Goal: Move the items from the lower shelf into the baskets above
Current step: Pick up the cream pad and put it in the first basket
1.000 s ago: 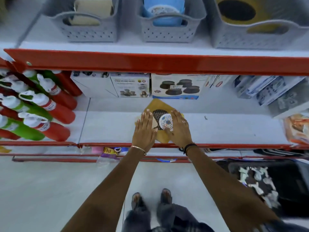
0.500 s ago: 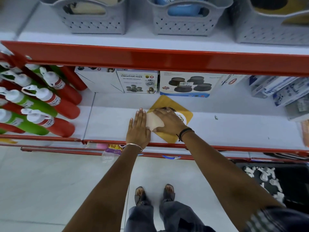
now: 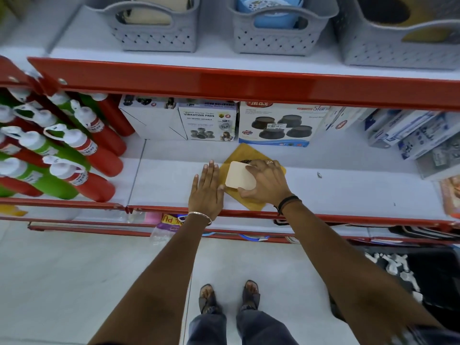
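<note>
A flat yellow card pack (image 3: 251, 200) lies on the lower white shelf (image 3: 348, 185) near its front edge. My right hand (image 3: 266, 180) is closed around a small cream square card (image 3: 240, 175), tilted up just above the yellow pack. My left hand (image 3: 207, 189) lies flat on the shelf beside the pack's left edge, fingers spread, thumb touching the pack. On the shelf above stand three grey baskets: the left basket (image 3: 154, 36) with beige items, the middle basket (image 3: 276, 37) with blue items, the right basket (image 3: 398, 48) with yellow packs.
Red and green bottles (image 3: 82, 158) lie stacked at the left of the lower shelf. Boxes of vibration pads (image 3: 207, 124) and stands (image 3: 276, 125) line its back; more boxes (image 3: 410, 135) sit at the right. A red rail (image 3: 249, 85) fronts the upper shelf.
The cream card in my right hand has tilted up further off the yellow pack since half a second ago. My left hand stays flat on the shelf. The camera has moved closer.
</note>
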